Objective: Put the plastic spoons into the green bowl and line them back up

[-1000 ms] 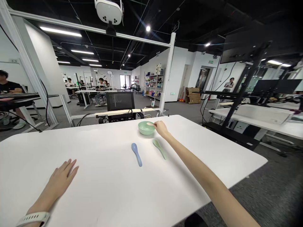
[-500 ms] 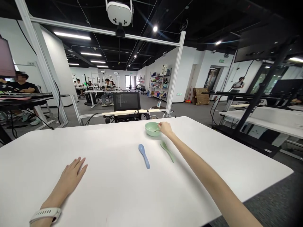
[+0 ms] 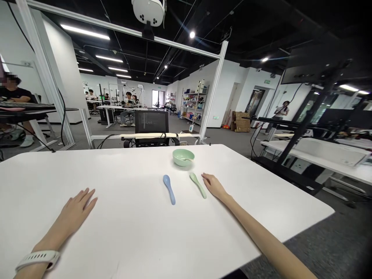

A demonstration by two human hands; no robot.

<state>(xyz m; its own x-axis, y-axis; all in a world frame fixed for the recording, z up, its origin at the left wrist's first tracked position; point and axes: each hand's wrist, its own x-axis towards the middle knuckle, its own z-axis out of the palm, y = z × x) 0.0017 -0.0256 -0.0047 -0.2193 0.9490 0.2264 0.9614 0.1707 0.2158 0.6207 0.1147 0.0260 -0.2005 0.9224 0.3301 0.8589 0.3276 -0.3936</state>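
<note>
A light green bowl point(image 3: 178, 158) stands near the far edge of the white table, and a pale spoon point(image 3: 189, 159) leans inside it. Two spoons lie flat in front of the bowl: a blue spoon point(image 3: 169, 190) and, to its right, a light green spoon point(image 3: 198, 186). Just right of the green spoon rests my right hand point(image 3: 215, 186), low at the tabletop, fingers extended and holding nothing. My left hand point(image 3: 74, 211) lies flat on the table at the left, palm down with fingers apart, away from the spoons. A white band circles the left wrist.
The white table point(image 3: 130, 232) has rounded corners. A metal frame point(image 3: 213, 93) rises behind it, with a black chair point(image 3: 151, 122) beyond. To the right stands a dark stand point(image 3: 300, 131) beside another desk. People are in the background.
My right hand has let go of the pale spoon in the bowl and drawn back towards me, down beside the green spoon. The view has shifted slightly; my left hand stays flat.
</note>
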